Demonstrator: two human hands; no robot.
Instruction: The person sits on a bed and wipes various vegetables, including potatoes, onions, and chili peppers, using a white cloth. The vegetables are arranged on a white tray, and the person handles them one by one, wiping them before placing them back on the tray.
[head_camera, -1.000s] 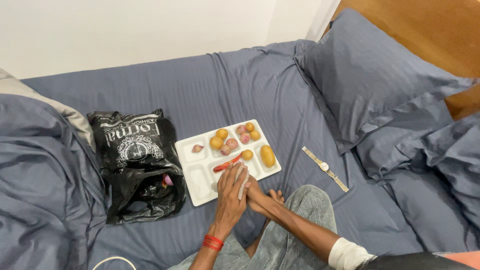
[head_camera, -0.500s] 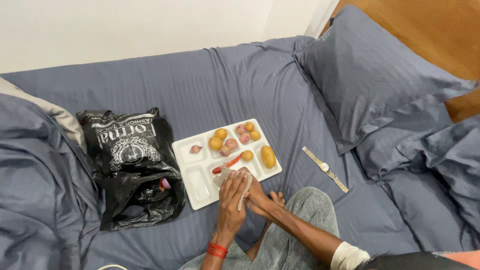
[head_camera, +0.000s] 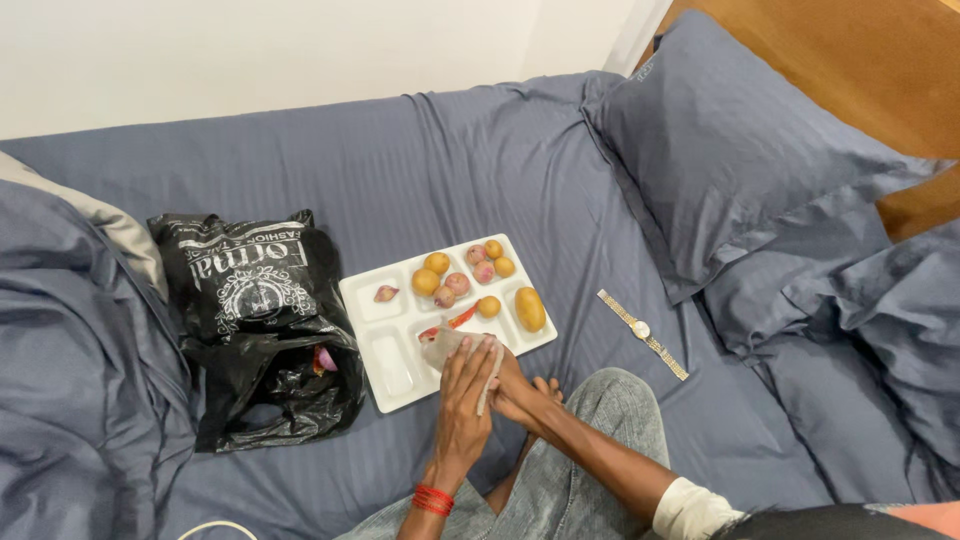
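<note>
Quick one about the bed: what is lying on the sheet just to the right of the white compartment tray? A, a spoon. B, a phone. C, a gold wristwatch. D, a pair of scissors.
C: a gold wristwatch lies stretched out flat on the blue sheet, to the right of the white tray and apart from it, with nothing else beside it there.

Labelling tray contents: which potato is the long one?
The potato alone in the right-hand compartment of the white tray, nearest the watch. It is oval and larger; the other yellow ones are small and round, grouped with the pinkish onions.
</note>
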